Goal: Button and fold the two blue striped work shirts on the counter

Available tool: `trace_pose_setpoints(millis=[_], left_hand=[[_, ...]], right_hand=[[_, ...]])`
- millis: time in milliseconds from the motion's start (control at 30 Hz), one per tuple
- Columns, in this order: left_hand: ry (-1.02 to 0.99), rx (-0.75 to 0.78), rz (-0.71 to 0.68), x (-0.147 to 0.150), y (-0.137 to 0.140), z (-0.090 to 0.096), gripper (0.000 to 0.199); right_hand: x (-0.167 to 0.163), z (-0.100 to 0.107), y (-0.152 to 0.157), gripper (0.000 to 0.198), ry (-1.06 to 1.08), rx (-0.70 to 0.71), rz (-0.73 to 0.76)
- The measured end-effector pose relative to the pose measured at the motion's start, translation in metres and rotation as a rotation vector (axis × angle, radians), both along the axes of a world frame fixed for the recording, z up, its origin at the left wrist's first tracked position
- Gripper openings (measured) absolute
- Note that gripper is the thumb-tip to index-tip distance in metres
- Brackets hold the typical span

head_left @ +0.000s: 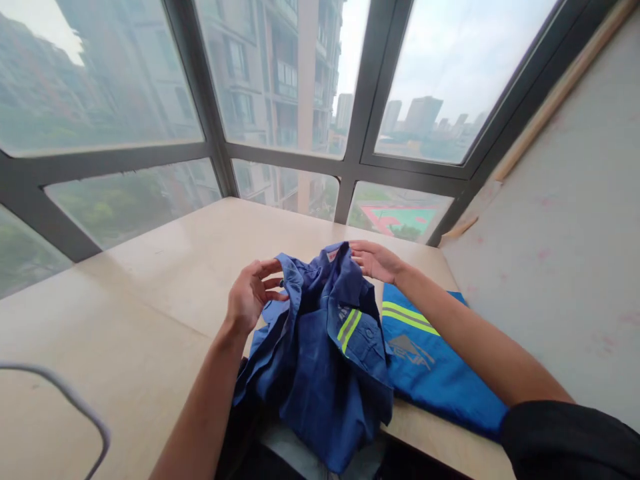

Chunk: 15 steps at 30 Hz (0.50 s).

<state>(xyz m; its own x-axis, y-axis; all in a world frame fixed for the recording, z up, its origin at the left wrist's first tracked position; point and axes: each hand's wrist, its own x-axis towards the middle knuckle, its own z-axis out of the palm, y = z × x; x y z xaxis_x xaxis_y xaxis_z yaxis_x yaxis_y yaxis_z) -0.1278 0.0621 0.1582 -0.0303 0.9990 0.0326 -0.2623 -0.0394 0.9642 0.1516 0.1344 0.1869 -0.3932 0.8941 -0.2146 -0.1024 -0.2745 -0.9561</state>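
A dark blue work shirt hangs between my two hands, its collar up and its lower part draping over the front edge of the ledge. On its chest are a yellow and grey reflective stripe and a buttoned pocket. My left hand pinches the collar on the left side, fingers curled around the cloth. At the right side of the collar, my right hand grips the fabric, with some fingertips hidden behind it. Just right of the shirt, a folded brighter blue garment with yellow stripes and a grey logo lies flat under my right forearm.
The pale wooden ledge runs back to grey-framed windows. A papered wall rises on the right. A grey cable curves across the lower left.
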Motion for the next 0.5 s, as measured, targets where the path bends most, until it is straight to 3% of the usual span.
trace_pose_setpoints(millis=[100,200,333,400,500], left_hand=[[0.080,-0.002,0.105,-0.017,0.020,-0.022,0.044],[0.405,-0.064,0.267,-0.029,0.040,-0.057,0.041],[0.718,-0.001,0.109,-0.030,0.048,-0.097,0.038],[0.786,0.007,-0.010,-0.023,0.048,-0.110,0.036],[0.944,-0.059,-0.059,-0.010,0.050,-0.120,0.035]], right_hand=[[0.020,-0.011,-0.013,0.025,0.050,0.022,0.046],[0.036,-0.032,-0.018,0.029,0.055,0.073,-0.066],[0.053,-0.074,-0.015,0.044,-0.063,0.126,-0.151],[0.056,-0.095,-0.012,0.053,-0.291,0.178,-0.166],[0.054,-0.119,-0.011,0.059,-0.678,0.376,-0.209]])
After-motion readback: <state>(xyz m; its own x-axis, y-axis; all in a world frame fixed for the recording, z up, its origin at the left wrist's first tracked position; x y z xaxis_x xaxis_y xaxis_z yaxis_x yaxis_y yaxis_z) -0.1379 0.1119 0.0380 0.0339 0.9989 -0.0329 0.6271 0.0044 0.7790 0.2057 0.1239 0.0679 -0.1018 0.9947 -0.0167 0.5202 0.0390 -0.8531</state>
